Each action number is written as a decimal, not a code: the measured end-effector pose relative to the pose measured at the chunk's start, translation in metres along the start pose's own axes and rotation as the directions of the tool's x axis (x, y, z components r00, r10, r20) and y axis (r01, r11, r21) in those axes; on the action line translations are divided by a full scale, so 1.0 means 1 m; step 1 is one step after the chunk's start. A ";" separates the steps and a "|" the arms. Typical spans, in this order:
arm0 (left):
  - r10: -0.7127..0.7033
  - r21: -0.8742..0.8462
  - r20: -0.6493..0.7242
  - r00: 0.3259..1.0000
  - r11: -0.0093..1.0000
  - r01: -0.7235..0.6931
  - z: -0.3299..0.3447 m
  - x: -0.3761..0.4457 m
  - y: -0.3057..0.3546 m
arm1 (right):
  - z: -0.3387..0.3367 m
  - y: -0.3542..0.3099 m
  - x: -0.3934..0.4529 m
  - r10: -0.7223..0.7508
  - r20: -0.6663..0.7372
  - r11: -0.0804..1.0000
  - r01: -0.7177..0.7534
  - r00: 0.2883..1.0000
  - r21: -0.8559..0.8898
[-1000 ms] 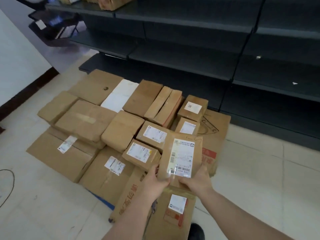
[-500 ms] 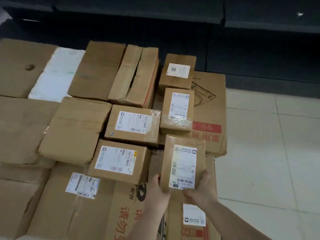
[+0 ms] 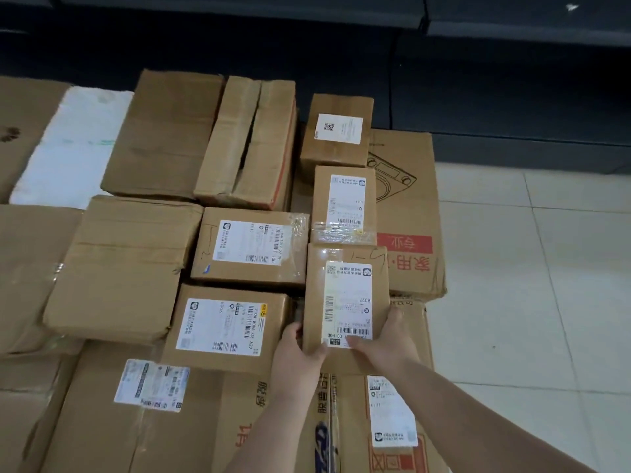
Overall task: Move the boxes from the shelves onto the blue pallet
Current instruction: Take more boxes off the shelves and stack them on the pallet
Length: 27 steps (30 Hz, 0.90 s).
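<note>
A small brown box with a white shipping label (image 3: 346, 295) lies flat on top of the stacked cartons, just in front of another small labelled box (image 3: 344, 203). My left hand (image 3: 298, 361) grips its near left corner. Its near right side is gripped by my right hand (image 3: 389, 339), whose thumb lies across the label's lower edge. Many cardboard boxes cover the pile below. The blue pallet is hidden under them.
Dark metal shelving (image 3: 512, 80) runs along the back. A white parcel (image 3: 68, 148) lies at the far left of the pile. A large carton with red print (image 3: 409, 213) forms the pile's right edge. Pale floor tiles (image 3: 546, 285) lie to the right.
The view has moved closer and lower over the pile. The small labelled box has gone from held up in the air to lying flat on the cartons, both hands still on it.
</note>
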<state>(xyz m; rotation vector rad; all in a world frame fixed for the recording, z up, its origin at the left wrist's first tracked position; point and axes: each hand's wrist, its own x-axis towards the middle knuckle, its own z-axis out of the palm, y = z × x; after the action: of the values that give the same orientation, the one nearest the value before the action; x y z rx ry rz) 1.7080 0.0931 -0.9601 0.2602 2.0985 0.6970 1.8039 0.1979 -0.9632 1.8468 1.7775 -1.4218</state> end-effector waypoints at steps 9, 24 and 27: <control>0.056 0.170 0.002 0.998 0.984 -0.056 -0.007 -0.021 -0.005 | -0.001 -0.001 -0.012 0.029 0.049 0.984 -0.020 0.998 -0.176; 0.226 0.075 -0.093 0.970 0.973 -0.219 -0.174 -0.192 0.115 | -0.190 -0.113 -0.248 -0.336 -0.080 0.941 0.332 0.938 -0.063; 0.405 0.101 -0.101 0.909 0.913 -0.395 -0.196 -0.253 0.188 | -0.260 -0.138 -0.323 -0.473 -0.243 0.880 0.441 0.847 -0.174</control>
<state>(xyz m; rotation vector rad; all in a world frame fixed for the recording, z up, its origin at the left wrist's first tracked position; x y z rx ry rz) 1.6857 0.0650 -0.5908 0.7258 2.2133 0.8884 1.8722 0.2062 -0.5315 1.7014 2.5207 -1.1997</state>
